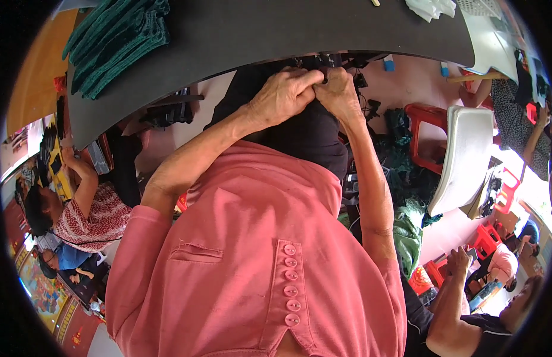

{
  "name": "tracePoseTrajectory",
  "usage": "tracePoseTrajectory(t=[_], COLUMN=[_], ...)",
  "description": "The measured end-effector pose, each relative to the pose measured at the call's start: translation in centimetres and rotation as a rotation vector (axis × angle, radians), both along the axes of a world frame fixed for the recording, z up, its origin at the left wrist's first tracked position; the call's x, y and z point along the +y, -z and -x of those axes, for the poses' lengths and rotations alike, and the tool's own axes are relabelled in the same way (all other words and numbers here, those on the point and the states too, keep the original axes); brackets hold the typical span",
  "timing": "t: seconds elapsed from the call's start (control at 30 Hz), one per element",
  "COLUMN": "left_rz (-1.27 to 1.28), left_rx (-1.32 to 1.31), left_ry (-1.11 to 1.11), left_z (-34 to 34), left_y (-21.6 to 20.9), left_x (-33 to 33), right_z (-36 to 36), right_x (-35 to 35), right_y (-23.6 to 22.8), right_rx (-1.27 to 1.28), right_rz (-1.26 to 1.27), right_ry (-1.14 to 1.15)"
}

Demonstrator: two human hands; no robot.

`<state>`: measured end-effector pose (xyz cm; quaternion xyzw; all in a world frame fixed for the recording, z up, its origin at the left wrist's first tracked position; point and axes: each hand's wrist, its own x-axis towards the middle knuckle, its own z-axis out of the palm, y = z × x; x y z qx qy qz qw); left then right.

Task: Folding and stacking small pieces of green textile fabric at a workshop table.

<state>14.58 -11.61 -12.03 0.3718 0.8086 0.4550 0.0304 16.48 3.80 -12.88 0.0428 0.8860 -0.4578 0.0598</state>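
My left hand [282, 97] and my right hand [340, 94] meet over my lap, just below the near edge of the dark table [276, 30]. Fingers and thumbs on both are curled in and pressed together. Whatever they pinch is hidden between them or too small to make out. Beneath them are my black trousers [306, 134]. A stack of folded dark green velvety cloth [121, 44] lies on the table, up to the left of my left hand.
A white plastic bag [431, 8] rests at the table's far right. Red stools [425, 128], a white padded panel [463, 157] and green cloth heaps [410, 235] stand to my right. Co-workers sit at left [88, 214] and lower right [460, 315].
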Motion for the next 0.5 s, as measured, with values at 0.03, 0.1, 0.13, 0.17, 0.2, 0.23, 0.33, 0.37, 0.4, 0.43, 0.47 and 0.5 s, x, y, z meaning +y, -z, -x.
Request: tracePoseTrajectory(t=[0.03,0.1,0.13,0.17,0.2,0.23,0.33,0.37,0.4,0.43,0.47,0.5], left_rz=[0.001,0.028,0.056,0.057,-0.108,-0.276,-0.292,-0.216,-0.217,-0.146,-0.073,-0.072], left_rx=[-0.032,-0.252,-0.471,-0.472,-0.648,-0.822,-0.835,-0.805,-0.805,-0.605,-0.404,-0.405], left_ry=[-0.033,-0.067,-0.103,-0.103,-0.130,-0.156,-0.160,-0.181,-0.185,-0.217,-0.247,-0.247], left_z=[0.1,-0.2,-0.3,-0.3,-0.2,-0.2,0.1,0.4,0.5,0.5,0.6,0.7], left_y=[-0.2,-0.8,-1.0,-0.8,-0.4,0.0,0.1,0.0,0.3,1.0,1.7,2.4], left_x=[0.1,0.1,0.1,0.2,0.1,0.1,0.1,0.2,0.4,0.8,1.1,1.4], right_z=[-0.1,-0.2,-0.3,-0.4,-0.3,-0.3,0.0,0.1,0.1,0.0,0.0,0.1], right_x=[-0.1,-0.2,-0.3,-0.4,-0.6,-0.8,-1.6,-1.8,-2.0,-2.1,-2.3,-2.5], right_y=[0.2,0.4,0.5,0.6,0.3,0.0,-0.3,-0.2,0.1,0.6,0.9,1.1], right_rx=[-0.002,-0.005,0.092,0.189,0.189,0.169,0.129,0.108,0.107,0.182,0.256,0.255], right_rz=[0.006,0.011,-0.031,-0.073,-0.072,-0.025,0.040,0.055,0.056,0.039,0.022,0.023], right_ry=[0.049,0.098,0.110,0.121,0.119,0.169,0.278,0.339,0.335,0.374,0.412,0.412])
